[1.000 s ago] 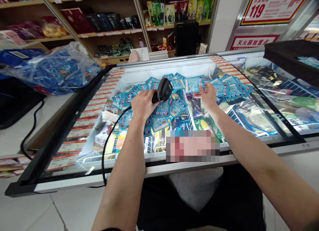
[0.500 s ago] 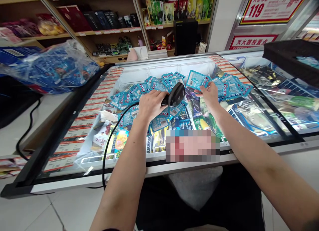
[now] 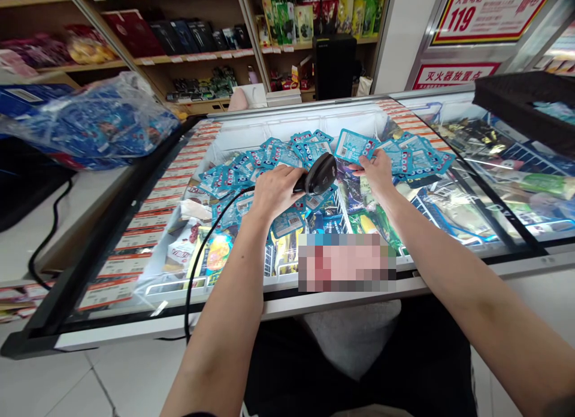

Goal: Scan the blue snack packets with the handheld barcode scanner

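Note:
My left hand (image 3: 277, 190) is closed around the handle of a black barcode scanner (image 3: 321, 174), whose head tilts toward the right. A black cable (image 3: 196, 262) runs from its handle down over the freezer's front edge. Between the fingers of my right hand (image 3: 376, 170) is a flat blue packet (image 3: 354, 145), its barcode side facing up at the left end. Under and beyond the scanner, many similar blue packets (image 3: 287, 154) lie heaped on the freezer's glass top. Another pile of blue packets (image 3: 422, 154) lies just right of my right hand.
The chest freezer (image 3: 162, 330) holds bagged goods in wire baskets under its glass. A clear plastic bag of blue packets (image 3: 112, 120) rests at the left. A black open container (image 3: 516, 99) stands at the right. Stocked shelves (image 3: 197, 57) line the back.
The scanner has shifted slightly to the right and its head has turned a little. The packet in my right hand has moved slightly left.

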`<state>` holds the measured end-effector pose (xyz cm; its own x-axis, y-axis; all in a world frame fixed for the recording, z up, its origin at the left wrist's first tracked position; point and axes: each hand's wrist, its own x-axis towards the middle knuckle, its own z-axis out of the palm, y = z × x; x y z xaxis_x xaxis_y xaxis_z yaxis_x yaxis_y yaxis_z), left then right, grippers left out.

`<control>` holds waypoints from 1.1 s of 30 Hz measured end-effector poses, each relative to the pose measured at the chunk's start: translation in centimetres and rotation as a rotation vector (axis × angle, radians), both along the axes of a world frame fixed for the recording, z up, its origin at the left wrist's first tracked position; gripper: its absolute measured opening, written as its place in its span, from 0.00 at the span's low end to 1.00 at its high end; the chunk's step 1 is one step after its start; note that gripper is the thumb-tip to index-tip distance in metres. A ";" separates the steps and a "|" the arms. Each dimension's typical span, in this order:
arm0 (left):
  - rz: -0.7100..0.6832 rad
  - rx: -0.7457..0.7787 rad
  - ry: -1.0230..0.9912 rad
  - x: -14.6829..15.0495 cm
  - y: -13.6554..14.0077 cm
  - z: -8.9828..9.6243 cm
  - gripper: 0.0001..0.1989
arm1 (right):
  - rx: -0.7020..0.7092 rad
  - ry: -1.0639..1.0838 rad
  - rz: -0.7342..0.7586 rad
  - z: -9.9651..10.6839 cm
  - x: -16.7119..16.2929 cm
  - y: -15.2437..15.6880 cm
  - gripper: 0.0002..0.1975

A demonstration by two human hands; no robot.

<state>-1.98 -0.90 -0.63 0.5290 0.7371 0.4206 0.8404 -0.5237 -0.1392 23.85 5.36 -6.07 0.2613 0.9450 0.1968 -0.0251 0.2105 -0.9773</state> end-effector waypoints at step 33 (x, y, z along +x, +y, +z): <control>0.021 0.021 0.012 -0.1 -0.1 0.2 0.17 | 0.006 -0.136 -0.050 -0.3 0.6 0.3 0.15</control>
<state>-2.09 -0.97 -0.43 0.5189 0.7391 0.4296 0.8493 -0.5031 -0.1602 24.41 5.68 -6.41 0.2783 0.9303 0.2389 0.1181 0.2137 -0.9697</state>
